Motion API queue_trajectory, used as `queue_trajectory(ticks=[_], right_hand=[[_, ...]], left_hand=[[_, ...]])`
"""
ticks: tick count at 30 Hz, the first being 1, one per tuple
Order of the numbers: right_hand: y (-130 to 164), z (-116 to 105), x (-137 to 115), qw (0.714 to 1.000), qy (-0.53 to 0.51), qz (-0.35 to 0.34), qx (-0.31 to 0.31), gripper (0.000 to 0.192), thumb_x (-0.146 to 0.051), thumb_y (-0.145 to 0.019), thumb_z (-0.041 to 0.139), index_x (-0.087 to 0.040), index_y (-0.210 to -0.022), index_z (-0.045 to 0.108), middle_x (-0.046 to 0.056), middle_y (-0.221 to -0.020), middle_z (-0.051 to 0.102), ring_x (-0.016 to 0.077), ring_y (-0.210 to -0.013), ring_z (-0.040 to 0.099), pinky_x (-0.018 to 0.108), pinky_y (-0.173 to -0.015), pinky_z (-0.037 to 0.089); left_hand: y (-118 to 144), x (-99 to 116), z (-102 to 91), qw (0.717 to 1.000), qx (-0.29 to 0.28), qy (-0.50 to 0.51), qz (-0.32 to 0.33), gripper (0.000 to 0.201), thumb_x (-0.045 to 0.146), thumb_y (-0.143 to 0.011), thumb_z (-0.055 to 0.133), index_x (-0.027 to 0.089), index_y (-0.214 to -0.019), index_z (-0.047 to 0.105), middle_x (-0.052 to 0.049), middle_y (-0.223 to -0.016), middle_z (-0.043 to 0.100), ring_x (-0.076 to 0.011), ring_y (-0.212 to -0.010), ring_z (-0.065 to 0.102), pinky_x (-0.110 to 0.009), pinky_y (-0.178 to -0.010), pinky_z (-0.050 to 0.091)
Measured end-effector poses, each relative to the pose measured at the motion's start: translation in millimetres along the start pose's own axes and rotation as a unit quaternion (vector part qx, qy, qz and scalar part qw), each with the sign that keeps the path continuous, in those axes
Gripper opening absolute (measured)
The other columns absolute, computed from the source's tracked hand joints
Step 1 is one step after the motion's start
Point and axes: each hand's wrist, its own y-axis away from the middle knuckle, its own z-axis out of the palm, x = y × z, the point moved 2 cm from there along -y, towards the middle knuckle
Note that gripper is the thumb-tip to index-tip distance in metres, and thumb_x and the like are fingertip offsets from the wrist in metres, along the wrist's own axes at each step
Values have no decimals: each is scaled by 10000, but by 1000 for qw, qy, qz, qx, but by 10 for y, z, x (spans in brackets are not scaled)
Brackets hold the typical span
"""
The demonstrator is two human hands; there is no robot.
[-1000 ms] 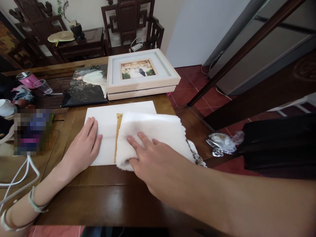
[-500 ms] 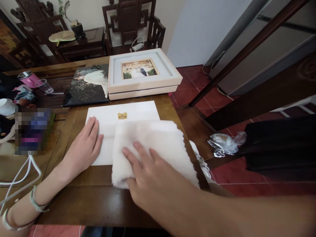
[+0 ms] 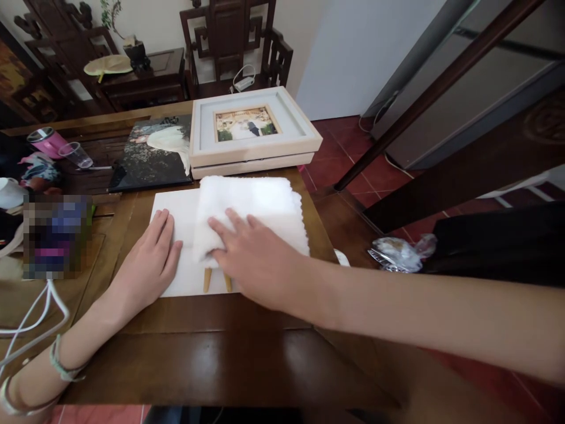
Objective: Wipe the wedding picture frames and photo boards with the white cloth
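A white board (image 3: 180,274) lies flat on the wooden table. My left hand (image 3: 154,253) rests on its left side, fingers stretched out and together. A folded, fluffy white cloth (image 3: 256,197) with a scalloped edge covers the board's right and upper part. My right hand (image 3: 251,253) presses the cloth down from above with its fingers spread. Just below the cloth, two tan leg-like shapes (image 3: 206,280) show on the board; whatever they belong to is hidden under the cloth.
Behind the board sit stacked light-wood frames (image 3: 256,150) and a dark photo panel (image 3: 150,156). At the left are a pink mug (image 3: 46,143), a clear plastic cup (image 3: 76,154), a blurred-out item (image 3: 57,235) and white cables (image 3: 55,306). The table's right edge runs close beside the cloth.
My right hand has slid the cloth up and slightly left across the board. It now covers the small gold patch and bares the tan shapes below. My left hand stays on the board.
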Motion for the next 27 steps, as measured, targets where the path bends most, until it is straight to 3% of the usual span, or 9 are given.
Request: queue_trajectory(ticks=[5, 8, 12, 15, 18, 21, 25, 27], right_hand=[[188, 142, -495, 991, -7, -101, 90, 265, -241, -935, 551, -128, -1035, 768, 264, -1455, 439, 530, -1315, 394, 709, -957, 421], [278, 165, -640, 986, -22, -120, 109, 261, -281, -922, 574, -138, -976, 786, 274, -1404, 493, 550, -1279, 426, 717, -919, 444], [196, 87, -509, 992, -24, -105, 70, 260, -207, -924, 540, -133, -1031, 765, 258, -1423, 491, 511, -1285, 452, 647, -926, 482], [-1, 2, -293, 995, -7, -71, 64, 304, -153, -901, 540, -113, -1148, 714, 239, -1442, 488, 480, -1311, 441, 589, -939, 496], [-238, -57, -143, 998, 5, -39, 46, 376, -133, -867, 580, -102, -1234, 659, 237, -1458, 472, 463, -1343, 405, 585, -977, 469], [-403, -77, -128, 1000, -6, -18, 24, 377, -137, -894, 541, -131, -1255, 651, 230, -1470, 457, 470, -1370, 357, 645, -997, 418], [-349, -60, -295, 985, -26, -159, 65, 308, -174, -906, 533, -159, -1162, 703, 208, -1464, 472, 454, -1379, 352, 649, -1046, 342], [-215, -53, -372, 970, -38, -229, 79, 254, -202, -901, 545, -167, -1069, 732, 195, -1398, 544, 433, -1334, 422, 625, -1042, 344]], left_hand=[[14, -55, 11, 999, -14, 6, 37, 537, 264, -984, 272, 54, -1479, 291, -237, -1555, 319, -339, -1491, 193, -549, -1165, 327], [21, -79, 17, 999, -20, 11, 50, 557, 218, -950, 328, 96, -1490, 267, -208, -1551, 346, -324, -1501, 159, -545, -1154, 349], [9, -51, -6, 1000, -7, 16, 9, 524, 249, -961, 293, 29, -1432, 362, -247, -1553, 324, -325, -1475, 255, -513, -1147, 363], [-1, -26, -44, 997, 24, 54, -45, 534, 348, -995, 262, 62, -1416, 428, -208, -1524, 402, -320, -1433, 357, -520, -1145, 361], [0, -41, -79, 982, 81, 148, -87, 576, 443, -1001, 308, 125, -1477, 361, -166, -1490, 470, -303, -1377, 448, -528, -1137, 365], [1, -80, -104, 957, 143, 232, -103, 577, 481, -1005, 328, 221, -1519, 295, -109, -1526, 438, -276, -1393, 430, -505, -1162, 337], [-11, -107, -135, 948, 182, 240, -101, 549, 486, -1017, 296, 219, -1492, 368, -84, -1536, 426, -260, -1416, 395, -459, -1191, 299], [-17, -102, -149, 951, 187, 224, -100, 558, 491, -1018, 288, 186, -1469, 408, -92, -1515, 454, -260, -1402, 414, -451, -1188, 304]])
